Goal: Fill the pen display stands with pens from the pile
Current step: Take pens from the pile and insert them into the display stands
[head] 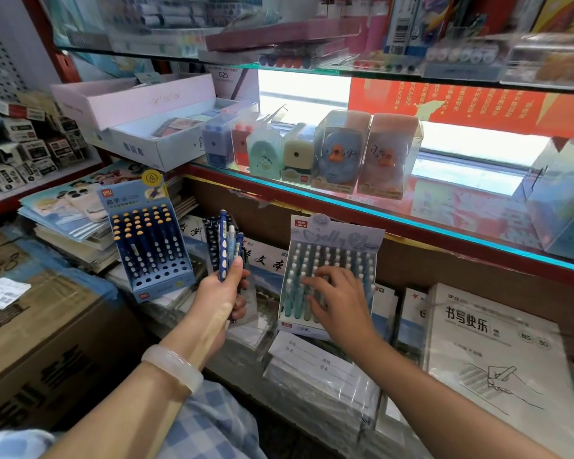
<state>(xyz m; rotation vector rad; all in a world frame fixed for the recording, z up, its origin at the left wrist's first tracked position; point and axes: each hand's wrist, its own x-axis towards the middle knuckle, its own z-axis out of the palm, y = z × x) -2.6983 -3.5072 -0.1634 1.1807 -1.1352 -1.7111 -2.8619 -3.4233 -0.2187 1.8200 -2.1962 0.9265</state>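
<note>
Nearest: a pale bangle (176, 366) on the left wrist, checked blue cloth beneath both forearms. Left hand (221, 293) raised, fingers curled round a bundle of dark blue pens (226, 246), tips standing upright above the fist. Right hand (337, 298) apart from it, to the right, fingers spread and fairly straight, resting on the teal pens in the grey stand (332, 273); nothing gripped there. That stand leans back on wrapped notebook packs (315, 366) and looks nearly full. Blue stand (153, 246) sits left of the left hand, just beyond the bundle, its upper rows filled with yellow-capped pens, several front holes bare. It stands on stacked booklets (70, 226). Cardboard cartons (37, 329) at far left. Behind, on a glass shelf (411, 223), a row of boxed sharpeners (312, 150).
</note>
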